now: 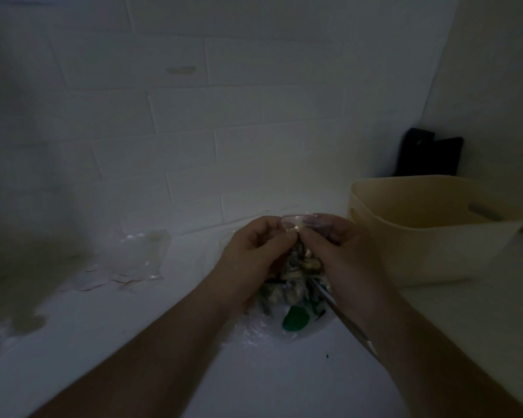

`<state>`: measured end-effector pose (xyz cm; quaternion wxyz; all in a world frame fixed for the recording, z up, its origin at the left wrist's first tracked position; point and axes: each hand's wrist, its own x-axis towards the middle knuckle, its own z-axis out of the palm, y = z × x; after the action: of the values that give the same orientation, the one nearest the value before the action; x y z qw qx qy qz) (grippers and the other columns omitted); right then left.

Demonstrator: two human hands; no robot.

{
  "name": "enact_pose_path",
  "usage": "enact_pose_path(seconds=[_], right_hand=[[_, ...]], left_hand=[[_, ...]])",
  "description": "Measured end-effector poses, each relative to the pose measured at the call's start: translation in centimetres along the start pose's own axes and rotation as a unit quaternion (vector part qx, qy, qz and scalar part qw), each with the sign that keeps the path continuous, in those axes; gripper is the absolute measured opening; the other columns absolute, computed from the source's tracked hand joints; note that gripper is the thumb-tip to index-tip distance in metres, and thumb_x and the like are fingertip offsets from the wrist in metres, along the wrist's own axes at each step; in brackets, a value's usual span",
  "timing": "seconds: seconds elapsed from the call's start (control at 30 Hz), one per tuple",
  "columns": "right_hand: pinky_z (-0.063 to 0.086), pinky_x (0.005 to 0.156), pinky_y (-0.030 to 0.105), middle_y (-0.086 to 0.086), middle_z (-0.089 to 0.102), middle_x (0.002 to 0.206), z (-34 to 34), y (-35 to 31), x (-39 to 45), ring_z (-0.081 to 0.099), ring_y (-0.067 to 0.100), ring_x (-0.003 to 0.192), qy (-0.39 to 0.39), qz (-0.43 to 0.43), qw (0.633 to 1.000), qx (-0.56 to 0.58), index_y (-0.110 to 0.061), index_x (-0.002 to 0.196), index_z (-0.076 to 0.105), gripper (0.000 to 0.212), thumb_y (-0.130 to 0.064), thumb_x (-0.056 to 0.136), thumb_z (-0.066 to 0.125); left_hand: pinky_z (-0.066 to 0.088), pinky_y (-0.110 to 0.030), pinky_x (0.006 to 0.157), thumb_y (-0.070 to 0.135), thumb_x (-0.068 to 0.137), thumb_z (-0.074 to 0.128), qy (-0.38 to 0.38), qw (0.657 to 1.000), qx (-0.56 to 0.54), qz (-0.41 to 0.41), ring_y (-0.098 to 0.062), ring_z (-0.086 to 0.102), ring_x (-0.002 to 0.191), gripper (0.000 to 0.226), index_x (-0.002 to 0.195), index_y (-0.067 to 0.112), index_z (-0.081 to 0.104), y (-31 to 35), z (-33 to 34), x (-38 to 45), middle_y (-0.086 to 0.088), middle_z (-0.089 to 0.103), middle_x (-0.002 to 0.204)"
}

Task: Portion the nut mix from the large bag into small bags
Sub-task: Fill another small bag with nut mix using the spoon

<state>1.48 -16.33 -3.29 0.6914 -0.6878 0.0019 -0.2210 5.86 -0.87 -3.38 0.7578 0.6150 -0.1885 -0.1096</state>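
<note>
As the small bag (298,233) hangs filled and upright between both hands, its long axis runs 12-to-6 | left hand (255,254) pinches the mouth from 9, right hand (341,251) from 3, equally near, sealing likely next | large bag (284,309) on the tabletop (133,342) directly below | tub (429,230) at 3

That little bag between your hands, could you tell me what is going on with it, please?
A person pinches the top of a small bag of nut mix with the left hand and right hand, seemingly at its seal. It hangs above the large bag on the white counter. Empty small bags lie to the left; a cream tub stands to the right.
</note>
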Motion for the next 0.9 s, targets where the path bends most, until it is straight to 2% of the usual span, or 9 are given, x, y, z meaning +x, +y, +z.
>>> enact_pose_path(seconds=[0.1,0.2,0.3,0.37,0.5,0.77,0.9], right_hand=[[0.061,0.089,0.043,-0.002,0.080,0.098,0.2,-0.3,-0.2,0.077,0.017,0.095,-0.011,0.006,1.000,0.002,-0.030,0.096,0.080,0.018,-0.014,0.094,0.073],[0.061,0.086,0.043,-0.001,0.080,0.097,0.0,-0.1,0.0,0.077,0.017,0.093,-0.010,0.014,1.000,-0.009,-0.024,0.098,0.079,0.009,-0.018,0.094,0.074],[0.062,0.088,0.053,0.004,0.080,0.096,-0.1,0.2,0.2,0.077,0.025,0.093,-0.004,0.030,1.000,-0.008,-0.022,0.097,0.079,0.007,-0.025,0.095,0.072],[0.061,0.088,0.054,0.004,0.080,0.096,-0.2,0.4,0.4,0.077,0.026,0.093,0.006,0.032,0.999,-0.008,-0.022,0.096,0.079,0.007,-0.023,0.096,0.072],[0.061,0.090,0.054,0.006,0.080,0.097,-0.3,0.4,0.5,0.077,0.027,0.093,0.000,0.030,1.000,-0.005,-0.018,0.100,0.079,0.010,-0.019,0.097,0.071],[0.061,0.091,0.054,0.006,0.080,0.099,-0.9,0.9,0.9,0.077,0.027,0.095,-0.003,0.041,0.999,-0.006,-0.016,0.104,0.078,0.015,-0.026,0.095,0.073],[0.061,0.090,0.049,0.006,0.080,0.097,-1.0,1.1,1.2,0.077,0.024,0.094,0.012,0.053,0.999,0.008,-0.016,0.101,0.077,0.010,-0.023,0.095,0.074]], left_hand=[[0.059,-0.044,0.085,0.013,0.099,0.067,0.025,1.000,0.002,0.019,-0.029,0.069,0.090,0.017,0.108,-0.002,0.070,0.0,0.1,0.1,-0.025,0.073,0.104],[0.058,-0.056,0.090,0.012,0.099,0.068,0.055,0.998,-0.004,0.033,-0.032,0.067,0.088,0.011,0.095,0.002,0.071,0.1,0.0,0.3,-0.031,0.071,0.101],[0.055,-0.065,0.093,0.025,0.091,0.070,0.070,0.997,0.011,0.040,-0.033,0.066,0.086,0.021,0.086,0.005,0.068,0.1,0.0,0.3,-0.034,0.069,0.099],[0.055,-0.064,0.093,0.026,0.091,0.071,0.064,0.997,0.018,0.043,-0.033,0.065,0.086,0.025,0.090,0.001,0.067,0.0,0.0,0.3,-0.038,0.066,0.102],[0.058,-0.050,0.088,0.012,0.099,0.069,0.061,0.996,0.029,0.057,-0.028,0.068,0.085,0.011,0.097,0.002,0.073,-0.4,-0.1,0.3,-0.032,0.071,0.101],[0.062,-0.058,0.088,0.016,0.100,0.068,0.112,0.991,0.024,0.071,-0.036,0.074,0.088,0.016,0.098,0.002,0.075,-0.2,-0.3,0.4,-0.024,0.076,0.096],[0.063,-0.051,0.086,0.016,0.100,0.068,0.122,0.990,0.024,0.063,-0.032,0.076,0.087,0.015,0.097,0.006,0.078,-0.3,-0.3,0.6,-0.018,0.079,0.093]])
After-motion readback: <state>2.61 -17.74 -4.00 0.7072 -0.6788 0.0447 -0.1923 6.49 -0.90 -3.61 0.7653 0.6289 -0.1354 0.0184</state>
